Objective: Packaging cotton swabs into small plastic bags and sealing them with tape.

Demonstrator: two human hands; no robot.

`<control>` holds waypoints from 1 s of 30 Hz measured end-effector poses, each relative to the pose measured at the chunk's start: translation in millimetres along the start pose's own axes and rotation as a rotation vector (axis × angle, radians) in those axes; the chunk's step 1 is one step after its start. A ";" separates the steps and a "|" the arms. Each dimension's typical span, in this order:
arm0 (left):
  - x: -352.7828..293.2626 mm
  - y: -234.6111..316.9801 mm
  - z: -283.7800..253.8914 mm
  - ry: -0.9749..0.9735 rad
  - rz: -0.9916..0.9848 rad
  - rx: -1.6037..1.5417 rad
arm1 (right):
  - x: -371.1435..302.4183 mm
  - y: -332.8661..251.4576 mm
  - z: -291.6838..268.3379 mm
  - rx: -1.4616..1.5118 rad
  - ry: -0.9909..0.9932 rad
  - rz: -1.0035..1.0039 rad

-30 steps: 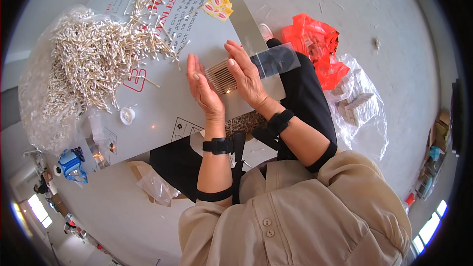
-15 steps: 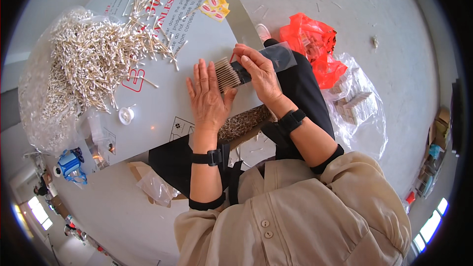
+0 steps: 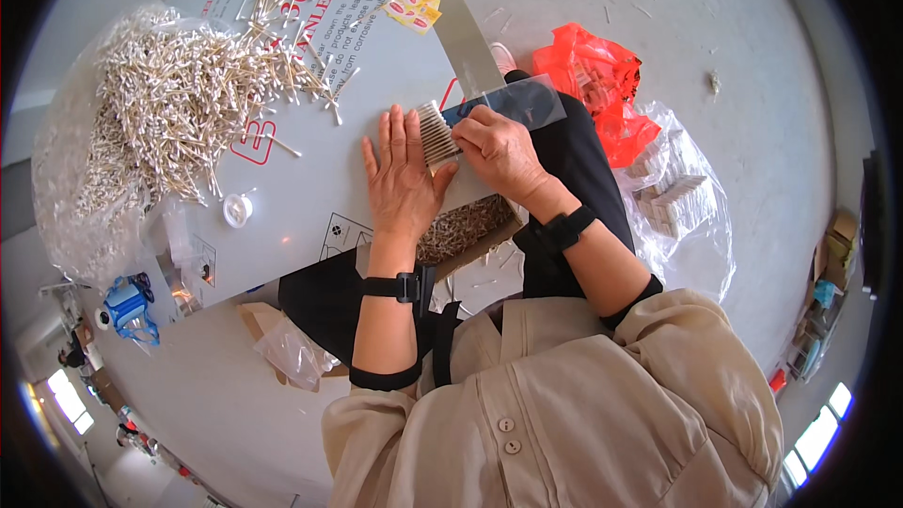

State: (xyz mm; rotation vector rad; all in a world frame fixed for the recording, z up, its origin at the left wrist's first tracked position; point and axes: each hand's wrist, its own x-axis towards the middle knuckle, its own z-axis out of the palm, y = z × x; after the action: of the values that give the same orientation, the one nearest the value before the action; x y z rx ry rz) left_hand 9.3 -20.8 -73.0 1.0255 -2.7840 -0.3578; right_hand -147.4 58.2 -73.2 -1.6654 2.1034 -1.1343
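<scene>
On the grey table, cotton swabs [image 3: 435, 134] lie side by side in a tidy row between my two hands. My left hand [image 3: 403, 174] rests flat with fingers stretched, its palm edge and thumb bordering the row's left side. My right hand [image 3: 503, 155] is closed, fingers curled down against the row's right ends; whatever its fingertips pinch is hidden. A flat, clear plastic sleeve [image 3: 531, 102] runs from beside the swabs out past the right hand and over the table's edge.
A big heap of loose cotton swabs [image 3: 160, 103] spills from a clear bag at the left. Small yellow packets [image 3: 414, 7] lie at the far edge. A white round tub [image 3: 237, 211] stands near the heap. Below the table edge sits an open box of swabs [image 3: 461, 233]. Red bags [image 3: 588, 75] are on the floor.
My right hand has gone from loosely spread fingers to a closed, curled grip at the row's right ends. My left hand stays flat, having shifted slightly right against the swabs.
</scene>
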 end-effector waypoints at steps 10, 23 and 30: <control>-0.8 -0.7 3.4 0.024 -0.002 0.013 | -1.2 -0.3 1.5 -0.007 0.009 -0.004; 0.3 -0.3 2.9 0.019 -0.012 0.024 | -0.7 -5.8 -0.4 0.043 0.037 0.034; 0.8 -0.5 3.8 0.022 -0.010 0.025 | -1.7 -1.5 1.8 -0.019 0.021 0.010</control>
State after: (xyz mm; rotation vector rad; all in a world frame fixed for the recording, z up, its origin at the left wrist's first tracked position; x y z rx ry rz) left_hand 8.1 -21.0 -76.7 1.0423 -2.7718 -0.3119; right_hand -144.7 58.9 -73.8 -1.6564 2.1390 -1.1374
